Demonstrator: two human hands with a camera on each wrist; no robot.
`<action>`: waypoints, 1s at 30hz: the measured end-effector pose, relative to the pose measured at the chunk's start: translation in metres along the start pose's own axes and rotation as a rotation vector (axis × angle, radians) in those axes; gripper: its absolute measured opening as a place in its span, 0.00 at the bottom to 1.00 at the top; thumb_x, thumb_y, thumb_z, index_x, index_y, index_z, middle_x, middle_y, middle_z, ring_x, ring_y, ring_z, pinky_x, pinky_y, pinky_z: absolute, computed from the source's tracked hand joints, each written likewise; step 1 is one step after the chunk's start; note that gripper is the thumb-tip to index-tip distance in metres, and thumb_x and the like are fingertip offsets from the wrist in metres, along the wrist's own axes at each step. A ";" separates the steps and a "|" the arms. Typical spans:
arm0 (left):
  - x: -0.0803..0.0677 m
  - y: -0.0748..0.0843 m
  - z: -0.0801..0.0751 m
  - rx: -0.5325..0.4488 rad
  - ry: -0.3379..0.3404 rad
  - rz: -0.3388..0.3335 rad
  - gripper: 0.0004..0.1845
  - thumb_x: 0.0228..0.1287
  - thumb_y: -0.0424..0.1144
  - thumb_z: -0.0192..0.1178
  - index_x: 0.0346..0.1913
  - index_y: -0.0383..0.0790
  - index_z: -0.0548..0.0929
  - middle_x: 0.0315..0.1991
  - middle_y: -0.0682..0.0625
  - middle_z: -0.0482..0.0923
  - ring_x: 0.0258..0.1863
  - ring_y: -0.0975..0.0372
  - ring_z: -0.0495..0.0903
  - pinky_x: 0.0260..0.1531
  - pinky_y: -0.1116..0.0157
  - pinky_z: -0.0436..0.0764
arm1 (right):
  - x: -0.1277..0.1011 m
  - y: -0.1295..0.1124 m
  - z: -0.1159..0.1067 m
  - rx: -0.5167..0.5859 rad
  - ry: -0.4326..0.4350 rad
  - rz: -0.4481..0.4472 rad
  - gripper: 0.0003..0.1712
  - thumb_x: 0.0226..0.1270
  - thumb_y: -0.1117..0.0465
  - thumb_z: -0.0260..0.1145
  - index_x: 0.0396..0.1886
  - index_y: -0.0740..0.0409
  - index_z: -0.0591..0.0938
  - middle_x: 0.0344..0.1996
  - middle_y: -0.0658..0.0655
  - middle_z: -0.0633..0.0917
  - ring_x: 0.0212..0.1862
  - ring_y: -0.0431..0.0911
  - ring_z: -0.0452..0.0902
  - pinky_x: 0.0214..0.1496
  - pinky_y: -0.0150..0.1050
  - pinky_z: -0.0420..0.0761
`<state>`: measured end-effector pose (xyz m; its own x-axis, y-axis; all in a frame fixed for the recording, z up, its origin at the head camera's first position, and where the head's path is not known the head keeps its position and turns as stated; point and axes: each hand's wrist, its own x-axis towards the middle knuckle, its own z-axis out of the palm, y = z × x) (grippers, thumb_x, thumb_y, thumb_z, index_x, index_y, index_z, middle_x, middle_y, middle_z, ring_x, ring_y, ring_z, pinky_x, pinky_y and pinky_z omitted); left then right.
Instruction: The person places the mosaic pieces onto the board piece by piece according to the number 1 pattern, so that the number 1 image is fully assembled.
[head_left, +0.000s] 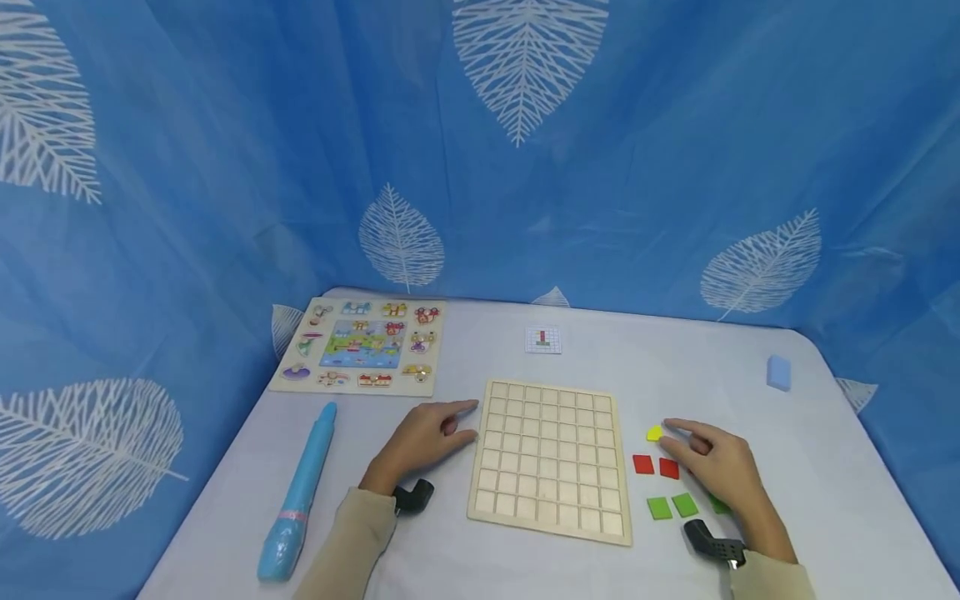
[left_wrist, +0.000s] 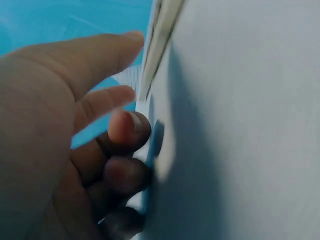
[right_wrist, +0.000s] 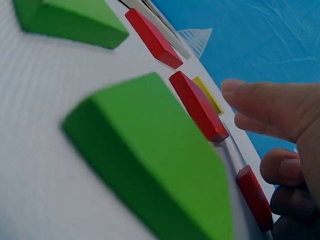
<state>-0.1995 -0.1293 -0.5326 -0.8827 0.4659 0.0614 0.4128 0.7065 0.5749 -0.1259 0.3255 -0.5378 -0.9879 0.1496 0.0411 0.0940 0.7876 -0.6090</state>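
My left hand is at the left edge of a pale wooden grid board. Its thumb and index finger point toward the frame, the other fingers loosely bent; the left wrist view shows the fingertips close by the board's edge. On the other side, my right hand reaches over the table with thumb and index finger extended beside a yellow tile. In the right wrist view the yellow tile lies behind a red tile, and nothing shows between the fingers.
Red tiles and green tiles lie right of the board, one green tile partly under the right wrist. A small pattern card, a picture puzzle, a blue tapered stick and a blue block surround them.
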 end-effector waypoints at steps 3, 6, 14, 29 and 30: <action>0.003 0.001 0.006 0.002 0.015 0.034 0.27 0.65 0.56 0.69 0.66 0.54 0.82 0.18 0.62 0.66 0.18 0.71 0.62 0.25 0.68 0.66 | 0.002 0.000 -0.003 0.005 -0.006 -0.002 0.34 0.64 0.36 0.71 0.61 0.52 0.85 0.17 0.50 0.66 0.23 0.43 0.59 0.24 0.38 0.61; 0.004 0.003 0.013 -0.002 0.021 0.084 0.27 0.65 0.56 0.69 0.65 0.55 0.83 0.18 0.63 0.65 0.18 0.71 0.59 0.26 0.68 0.65 | 0.003 0.000 -0.003 0.004 -0.016 0.004 0.35 0.64 0.35 0.71 0.62 0.53 0.84 0.17 0.50 0.65 0.22 0.43 0.58 0.24 0.38 0.61; 0.003 0.004 0.019 -0.010 0.004 0.071 0.25 0.66 0.57 0.68 0.64 0.57 0.83 0.17 0.63 0.66 0.17 0.70 0.60 0.29 0.67 0.64 | 0.001 -0.003 0.000 -0.026 -0.069 0.022 0.40 0.63 0.33 0.71 0.63 0.56 0.83 0.16 0.49 0.66 0.20 0.43 0.59 0.22 0.36 0.60; 0.001 0.005 0.018 -0.014 0.016 0.087 0.25 0.66 0.56 0.68 0.64 0.55 0.84 0.18 0.64 0.67 0.17 0.71 0.62 0.30 0.66 0.66 | 0.001 -0.004 0.003 -0.047 -0.050 0.043 0.30 0.66 0.39 0.72 0.58 0.55 0.86 0.16 0.50 0.69 0.21 0.45 0.63 0.22 0.36 0.61; -0.001 0.004 0.019 -0.014 0.013 0.081 0.25 0.66 0.56 0.68 0.64 0.55 0.84 0.18 0.65 0.67 0.17 0.71 0.62 0.31 0.66 0.66 | 0.000 -0.004 0.004 -0.045 -0.057 0.045 0.30 0.66 0.40 0.72 0.58 0.55 0.86 0.16 0.50 0.69 0.21 0.45 0.64 0.22 0.36 0.61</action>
<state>-0.1929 -0.1165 -0.5458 -0.8493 0.5144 0.1184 0.4800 0.6593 0.5788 -0.1266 0.3201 -0.5387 -0.9878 0.1525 -0.0318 0.1430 0.8069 -0.5731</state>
